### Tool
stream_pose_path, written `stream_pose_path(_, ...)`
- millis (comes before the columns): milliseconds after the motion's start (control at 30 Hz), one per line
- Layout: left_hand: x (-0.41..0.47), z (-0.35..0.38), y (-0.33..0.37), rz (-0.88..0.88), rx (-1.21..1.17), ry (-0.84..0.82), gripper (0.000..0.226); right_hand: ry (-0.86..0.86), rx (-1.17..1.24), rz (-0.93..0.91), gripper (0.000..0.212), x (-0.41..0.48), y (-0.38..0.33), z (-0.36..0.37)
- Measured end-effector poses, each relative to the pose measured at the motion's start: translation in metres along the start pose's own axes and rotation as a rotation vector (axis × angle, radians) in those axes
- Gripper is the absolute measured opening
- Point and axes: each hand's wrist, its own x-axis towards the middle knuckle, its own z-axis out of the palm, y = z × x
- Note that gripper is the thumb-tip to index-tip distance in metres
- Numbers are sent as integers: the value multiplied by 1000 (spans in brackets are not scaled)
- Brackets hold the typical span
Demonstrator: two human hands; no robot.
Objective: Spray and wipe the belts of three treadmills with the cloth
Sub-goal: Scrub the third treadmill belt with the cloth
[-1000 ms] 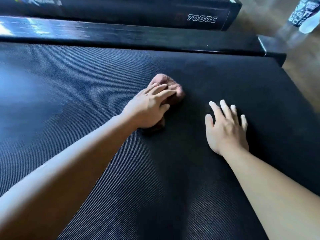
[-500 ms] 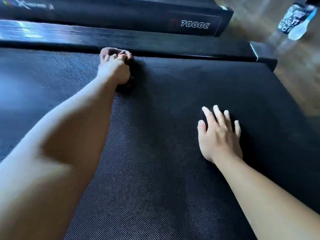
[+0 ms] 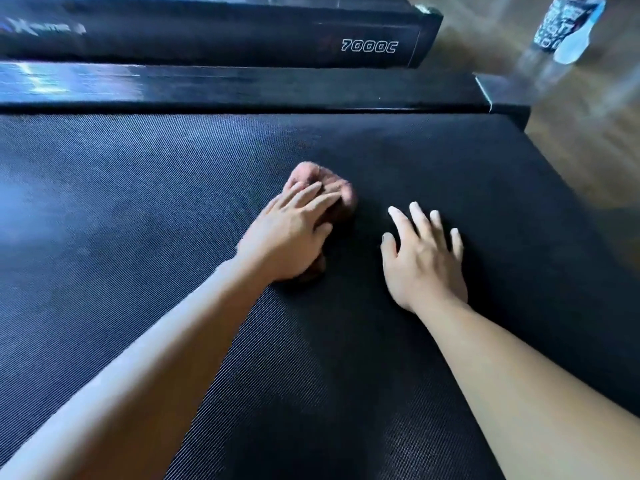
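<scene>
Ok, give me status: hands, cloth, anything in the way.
Left hand flat on cloth, pressing it to belt. Right hand spread on belt, holding nothing. Bottle off the belt, far right.

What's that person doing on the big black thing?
A person is wiping a treadmill belt. The left hand presses a bunched reddish-brown cloth onto the middle of the belt. The right hand lies flat on the belt beside it, fingers spread, holding nothing. A blurry bottle shows at the top right, and another treadmill marked 7000C sits just beyond.
</scene>
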Motion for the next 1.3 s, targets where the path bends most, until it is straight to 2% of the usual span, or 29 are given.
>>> stream_pose_path(100,-47,-18,-32,-77,-12,5,65,10,2,-4,52,-1,0,0)
stream_pose_path(200,-62,-37,-83,-228,24,53,67,12,-7,-5,52,0,0,0)
stream_pose_path(300,-41,-48,-118,-380,37,119,58,14,-21,-9,52,-1,0,1)
stream_pose_path(400,2,-41,-113,-467,28,147,54,12,-18,-6,52,0,0,2)
stream_pose_path(500,39,-26,-79,-436,28,130,54,18,-8,-4,52,0,0,1)
stream_pose_path(600,52,-12,-33,-287,28,115,52,20,-12,-11,51,-1,1,2)
stream_pose_path(700,34,4,2,-164,-6,74,53,11,-15,-15,51,-1,2,2)
stream_pose_path(833,-16,5,5,-114,-15,23,62,22,-6,-16,50,0,2,2)
stream_pose_path(967,-60,-11,-26,-168,-18,34,67,38,-13,-21,51,0,2,3)
stream_pose_path(1067,-67,-24,-58,-287,-8,92,53,29,-14,-17,51,0,2,3)
stream_pose_path(1200,-37,-32,-79,-453,7,147,53,34,-13,-19,51,1,1,3)
stream_pose_path(1300,-3,-24,-68,-500,20,140,54,26,-15,-17,51,1,2,3)
